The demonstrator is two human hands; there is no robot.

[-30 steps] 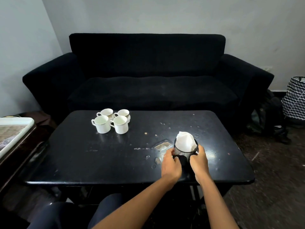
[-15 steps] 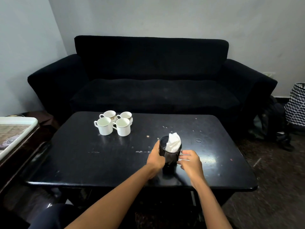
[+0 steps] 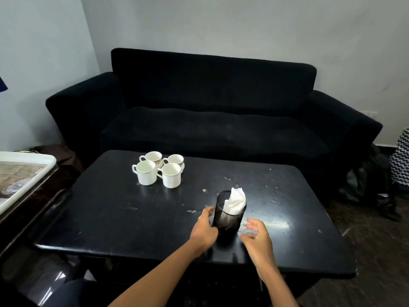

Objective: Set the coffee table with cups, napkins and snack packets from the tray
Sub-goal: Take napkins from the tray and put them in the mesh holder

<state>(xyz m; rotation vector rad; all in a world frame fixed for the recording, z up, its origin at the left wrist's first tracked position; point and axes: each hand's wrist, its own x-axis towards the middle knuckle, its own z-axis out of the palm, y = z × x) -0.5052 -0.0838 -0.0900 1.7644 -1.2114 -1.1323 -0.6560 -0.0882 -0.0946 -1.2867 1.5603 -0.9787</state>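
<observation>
A: How far along is the setting of the counter (image 3: 106,220)?

B: I'd say partly done. Four white cups (image 3: 159,171) stand clustered together at its far left. The black mesh holder (image 3: 228,214) stands upright near the front edge, with white napkins (image 3: 235,202) poking out of its top.

A: And the snack packets?

B: None show on the counter, so I judge that step remains. The tray (image 3: 26,173) sits off to the left on a side stand; what shows of it looks bare, though part of it runs out of view.

A: What about the grip?

B: The left hand (image 3: 204,229) lies against the holder's left wall, fingers loosely curved, resting rather than clasping. The right hand (image 3: 257,238) hovers just beside the holder's right, fingers spread, touching nothing.

A: Are the cups filled?

B: They look empty.
</observation>
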